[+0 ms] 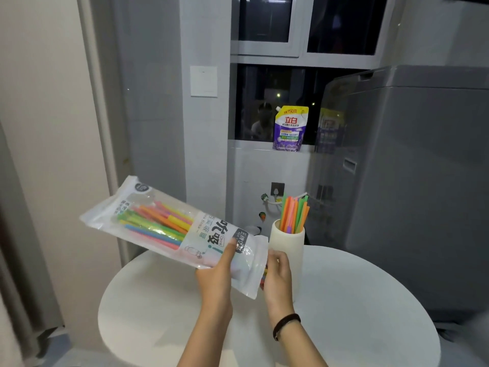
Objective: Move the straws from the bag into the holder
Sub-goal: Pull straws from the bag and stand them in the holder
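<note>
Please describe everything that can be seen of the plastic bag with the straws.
The bag is a long, flat pouch of clear and white plastic with printed Chinese text and a drink drawing. It is held in the air above the round white table, tilted, its far end up to the left. Coloured straws lie lengthwise inside. The left hand grips its near end, thumb on the front; the right hand is at the near edge.

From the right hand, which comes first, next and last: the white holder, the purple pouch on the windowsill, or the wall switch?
Measured from the right hand:
1. White holder, on the table right beside the hand.
2. Purple pouch, straight behind on the windowsill.
3. Wall switch, higher up and to the left.
</note>
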A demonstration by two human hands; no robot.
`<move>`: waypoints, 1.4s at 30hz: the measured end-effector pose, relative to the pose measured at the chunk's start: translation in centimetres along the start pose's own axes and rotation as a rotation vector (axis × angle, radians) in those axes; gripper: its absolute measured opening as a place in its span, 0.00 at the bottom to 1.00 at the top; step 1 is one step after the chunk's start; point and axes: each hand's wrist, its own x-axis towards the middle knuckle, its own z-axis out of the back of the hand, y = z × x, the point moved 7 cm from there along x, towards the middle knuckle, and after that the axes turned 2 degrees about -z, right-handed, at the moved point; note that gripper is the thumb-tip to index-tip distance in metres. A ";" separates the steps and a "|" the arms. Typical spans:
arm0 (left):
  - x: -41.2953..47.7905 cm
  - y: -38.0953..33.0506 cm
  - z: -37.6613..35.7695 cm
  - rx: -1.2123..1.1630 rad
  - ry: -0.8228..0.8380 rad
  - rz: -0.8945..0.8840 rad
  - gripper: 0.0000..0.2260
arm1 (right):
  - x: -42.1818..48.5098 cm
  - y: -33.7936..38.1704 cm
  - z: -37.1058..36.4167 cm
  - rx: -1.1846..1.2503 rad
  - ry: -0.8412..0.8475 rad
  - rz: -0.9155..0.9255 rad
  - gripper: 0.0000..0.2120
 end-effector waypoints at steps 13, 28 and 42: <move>0.4 1.5 0.2 -0.180 0.034 0.249 0.21 | 0.3 2.0 -0.6 -0.097 0.262 0.143 0.04; 0.7 2.5 -0.2 -0.364 0.020 0.348 0.20 | 0.6 2.5 0.4 0.077 0.205 0.071 0.10; 0.8 3.0 -1.0 -0.410 0.019 0.393 0.20 | 2.0 4.1 2.0 0.064 0.021 0.216 0.15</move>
